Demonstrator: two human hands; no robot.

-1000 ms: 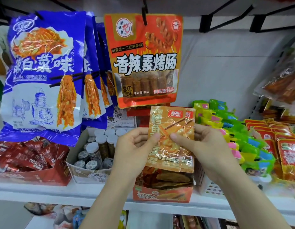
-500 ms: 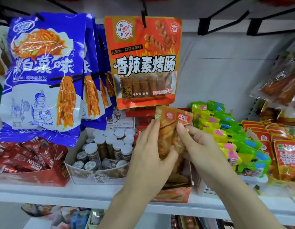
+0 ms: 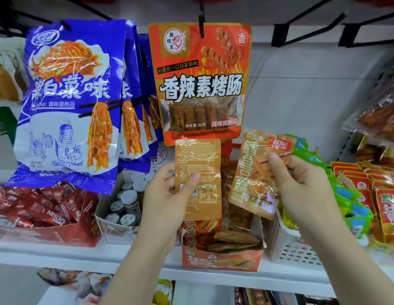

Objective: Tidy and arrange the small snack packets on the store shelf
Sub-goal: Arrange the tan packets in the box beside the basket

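Note:
I hold two small orange snack packets above the shelf. My left hand (image 3: 169,194) pinches one packet (image 3: 199,164) with its printed back side facing me, thumb on its face. My right hand (image 3: 301,188) pinches the other packet (image 3: 255,172) front side out, tilted slightly to the right. Below them stands an orange display box (image 3: 222,259) holding several more of the same packets lying flat and leaning.
Blue noodle-snack bags (image 3: 66,102) and an orange sausage-snack bag (image 3: 200,84) hang from hooks above. A red Nescafe box (image 3: 44,219) and a box of small jars (image 3: 123,208) sit left; a white basket (image 3: 297,249) with green packets and red packets (image 3: 368,190) sit right.
The two packets, held together as one stack a second ago, are now apart: my left hand took one to the left and turned its back to me, my right hand keeps the other.

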